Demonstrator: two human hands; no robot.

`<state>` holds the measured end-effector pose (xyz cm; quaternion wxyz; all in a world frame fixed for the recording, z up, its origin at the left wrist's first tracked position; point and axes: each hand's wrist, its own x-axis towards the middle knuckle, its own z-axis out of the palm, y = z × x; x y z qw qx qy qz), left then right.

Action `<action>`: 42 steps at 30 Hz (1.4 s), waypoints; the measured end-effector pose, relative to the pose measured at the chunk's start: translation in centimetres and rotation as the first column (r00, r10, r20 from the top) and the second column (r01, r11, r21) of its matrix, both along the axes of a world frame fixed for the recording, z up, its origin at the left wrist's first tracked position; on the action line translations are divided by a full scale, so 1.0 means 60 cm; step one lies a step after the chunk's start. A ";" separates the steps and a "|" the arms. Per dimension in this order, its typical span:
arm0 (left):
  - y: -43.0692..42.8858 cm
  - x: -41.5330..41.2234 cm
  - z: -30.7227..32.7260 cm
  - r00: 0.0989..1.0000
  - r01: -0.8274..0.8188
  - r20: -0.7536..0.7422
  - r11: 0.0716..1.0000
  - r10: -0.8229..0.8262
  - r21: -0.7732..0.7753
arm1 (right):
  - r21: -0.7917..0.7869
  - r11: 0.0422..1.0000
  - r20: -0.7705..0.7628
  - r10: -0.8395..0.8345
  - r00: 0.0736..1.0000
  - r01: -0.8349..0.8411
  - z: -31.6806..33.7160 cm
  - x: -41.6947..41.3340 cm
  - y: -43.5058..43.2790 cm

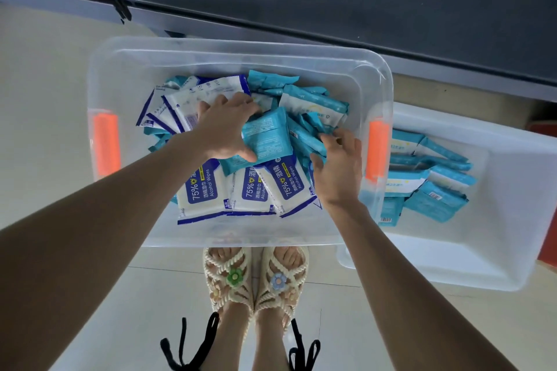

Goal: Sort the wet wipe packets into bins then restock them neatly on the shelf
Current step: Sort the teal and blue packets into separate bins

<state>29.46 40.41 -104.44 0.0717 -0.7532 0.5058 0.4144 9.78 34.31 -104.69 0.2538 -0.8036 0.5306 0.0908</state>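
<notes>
A clear plastic bin (pixel 126 69) with orange latches holds a mixed heap of wet wipe packets: white-and-blue alcohol wipe packets (pixel 200 190) at the front and left, teal packets (pixel 313 102) at the back and right. My left hand (pixel 223 126) grips a teal packet (pixel 266 137) in the middle of the heap, thumb at its near edge. My right hand (pixel 340 166) reaches into the teal packets at the bin's right side, fingers curled among them; which packet it holds is hidden.
A second clear bin (pixel 512 220) stands on the floor to the right with several teal packets (pixel 434 184) in it. A dark shelf edge (pixel 331 24) runs across the top. My sandalled feet (pixel 256 280) stand just behind the main bin.
</notes>
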 end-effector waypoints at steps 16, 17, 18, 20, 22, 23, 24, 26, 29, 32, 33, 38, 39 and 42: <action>0.017 0.004 0.041 0.976 -0.217 -0.049 0.944 0.212 -0.247 | 0.169 0.948 0.168 -0.299 0.939 0.272 0.051 0.030 -0.029; 0.018 0.006 0.047 0.970 -0.244 -0.057 0.931 0.238 -0.270 | 0.242 0.915 0.213 -0.375 0.902 0.323 0.063 0.030 -0.029; 0.019 0.007 0.054 0.962 -0.274 -0.065 0.915 0.267 -0.296 | 0.301 0.884 0.241 -0.433 0.868 0.357 0.075 0.030 -0.028; 0.023 0.005 0.068 0.934 -0.358 -0.118 0.866 0.338 -0.349 | 0.387 0.822 0.277 -0.536 0.798 0.418 0.096 0.027 -0.025; 0.024 -0.002 0.093 0.834 -0.550 -0.268 0.766 0.482 -0.333 | 0.483 0.730 0.284 -0.653 0.702 0.484 0.113 0.022 -0.024; 0.024 -0.008 0.111 0.739 -0.669 -0.351 0.688 0.574 -0.283 | 0.532 0.673 0.271 -0.710 0.650 0.513 0.124 0.020 -0.022; 0.025 -0.013 0.128 0.634 -0.766 -0.414 0.604 0.653 -0.219 | 0.588 0.605 0.252 -0.768 0.589 0.537 0.136 0.018 -0.021; 0.035 -0.027 0.157 0.419 -0.887 -0.507 0.459 0.753 -0.051 | 0.716 0.445 0.202 -0.869 0.451 0.538 0.162 0.014 -0.016; 0.058 -0.054 0.202 0.002 -0.919 -0.592 0.235 0.806 0.317 | 0.828 0.332 0.141 -0.903 0.405 0.452 0.199 0.002 -0.004; 0.084 -0.075 0.250 -0.255 -0.812 -0.524 0.115 0.813 0.573 | 0.891 0.265 0.073 -0.886 0.457 0.370 0.239 -0.015 0.013; 0.094 -0.078 0.265 -0.299 -0.771 -0.511 0.112 0.806 0.626 | 0.903 0.256 0.059 -0.869 0.490 0.346 0.253 -0.023 0.017; 0.121 -0.091 0.329 -0.368 -0.647 -0.500 0.171 0.783 0.743 | 0.927 0.288 0.079 -0.775 0.627 0.239 0.320 -0.054 0.030; 0.118 -0.102 0.338 -0.343 -0.641 -0.518 0.207 0.784 0.739 | 0.929 0.297 0.083 -0.749 0.657 0.221 0.329 -0.056 0.033; 0.101 -0.138 0.358 -0.243 -0.687 -0.570 0.276 0.785 0.673 | 0.929 0.313 0.083 -0.695 0.714 0.197 0.348 -0.065 0.039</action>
